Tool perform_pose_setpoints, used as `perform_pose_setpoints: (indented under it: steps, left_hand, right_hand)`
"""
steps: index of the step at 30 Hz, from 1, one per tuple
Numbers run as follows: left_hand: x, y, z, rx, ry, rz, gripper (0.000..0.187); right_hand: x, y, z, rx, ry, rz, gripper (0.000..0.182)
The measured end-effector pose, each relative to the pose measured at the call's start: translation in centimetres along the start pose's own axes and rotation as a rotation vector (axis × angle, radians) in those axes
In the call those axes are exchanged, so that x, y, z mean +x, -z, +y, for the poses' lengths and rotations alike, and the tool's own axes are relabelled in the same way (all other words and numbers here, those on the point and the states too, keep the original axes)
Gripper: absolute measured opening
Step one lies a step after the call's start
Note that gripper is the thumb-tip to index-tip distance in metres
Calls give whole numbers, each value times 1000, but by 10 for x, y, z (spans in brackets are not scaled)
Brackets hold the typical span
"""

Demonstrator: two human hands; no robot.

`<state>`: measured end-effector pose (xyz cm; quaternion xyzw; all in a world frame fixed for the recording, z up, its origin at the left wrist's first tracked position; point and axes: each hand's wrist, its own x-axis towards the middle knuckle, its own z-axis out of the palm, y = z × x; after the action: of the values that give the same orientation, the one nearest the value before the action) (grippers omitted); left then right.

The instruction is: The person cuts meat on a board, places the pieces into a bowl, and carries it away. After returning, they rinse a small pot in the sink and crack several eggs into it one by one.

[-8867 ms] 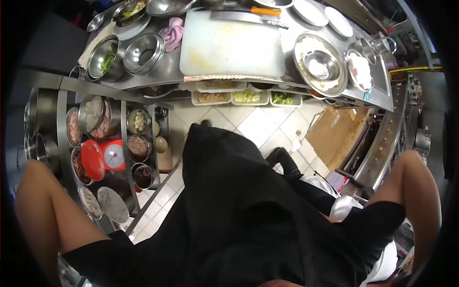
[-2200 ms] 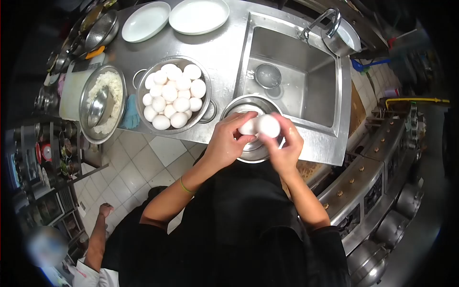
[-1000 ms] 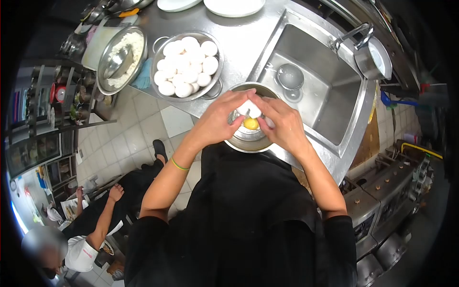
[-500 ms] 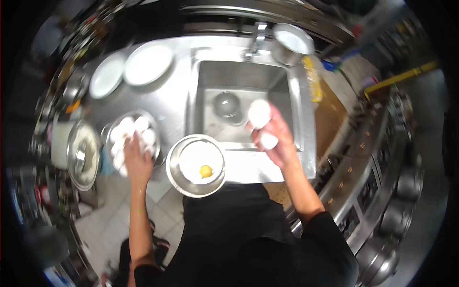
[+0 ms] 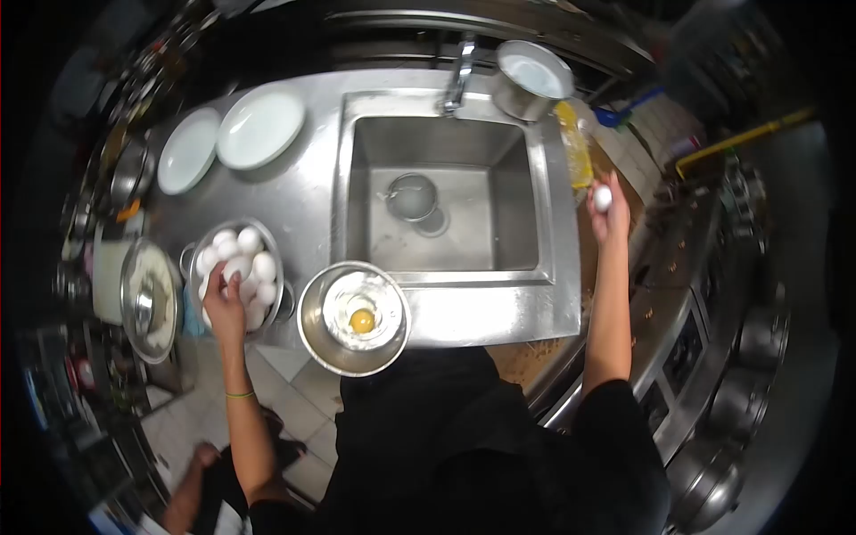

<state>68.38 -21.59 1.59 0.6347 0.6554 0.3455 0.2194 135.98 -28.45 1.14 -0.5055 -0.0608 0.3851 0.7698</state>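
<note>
The right hand [image 5: 613,221] has swung right past the sink [image 5: 473,236], fingers grasping eggshell [image 5: 604,198]; left hand [image 5: 226,306] touches an egg [image 5: 237,267], grip unclear; one yolk [image 5: 361,321] is already out.

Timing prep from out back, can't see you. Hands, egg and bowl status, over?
Left hand at an egg. Right hand holding white eggshell right of counter. One yolk in metal bowl. Nothing covering bowl.
</note>
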Motion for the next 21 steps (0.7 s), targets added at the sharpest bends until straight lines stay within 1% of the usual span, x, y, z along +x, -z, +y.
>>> perform_pose_setpoints:
  steps: [1,2,3,4,5,6,7,8,9,10,11,12,13,14,15,17,18,19,21]
  left_hand:
    - [-12,2,16,-437,72,25,33]
    - [-26,3,15,-568,189,27,34]
    - [-45,16,39,-961,424,-169,39]
    - [-61,14,52,-1197,518,-268,44]
    - [-73,4,61,-1424,656,-315,47]
    - [-86,-3,71,-1375,605,-362,45]
    - [-93,-10,76,-1431,500,-510,39]
    - [-99,-18,90,-1442,493,-502,37]
    - [-102,-24,97,-1337,484,-502,40]
    - [-104,-28,105,-1134,376,-488,42]
    - [-108,-30,113,-932,264,-477,44]
    - [-111,-33,120,-948,265,-475,44]
    - [-114,-33,125,-878,213,-420,44]
    - [-116,-31,129,-805,162,-363,44]
    - [-117,-29,131,-811,164,-357,44]
    - [-120,-24,133,-758,95,-338,45]
    - [-122,-27,128,-665,73,-293,47]
    - [-123,-25,125,-666,77,-287,47]
    - [-122,-18,117,-641,96,-349,46]
  right_hand:
    - [-24,8,16,25,-76,-138,26]
    - [-66,-7,27,65,-147,-167,27]
    - [-113,-38,31,109,-224,-198,29]
    - [-154,-66,38,38,-247,-282,34]
    - [-185,-85,50,-28,-270,-364,39]
    - [-203,-93,67,-159,-285,-523,45]
    - [-218,-100,78,-288,-284,-677,52]
    - [-234,-113,87,-486,-265,-789,54]
    - [-253,-125,96,-730,-181,-802,51]
    - [-275,-145,105,-861,324,-912,45]
    - [-296,-165,95,-974,634,-1007,45]
    - [-307,-174,98,-850,857,-1028,45]
    - [-318,-178,100,-761,972,-1024,42]
    - [-324,-178,110,-643,1044,-998,44]
    - [-327,-176,120,-522,1109,-969,46]
    - [-319,-183,131,-838,1042,-1151,48]
    - [-322,-183,135,-905,645,-1124,46]
    - [-323,-179,146,-727,349,-982,43]
    - [-307,-178,138,-128,-418,-849,44]
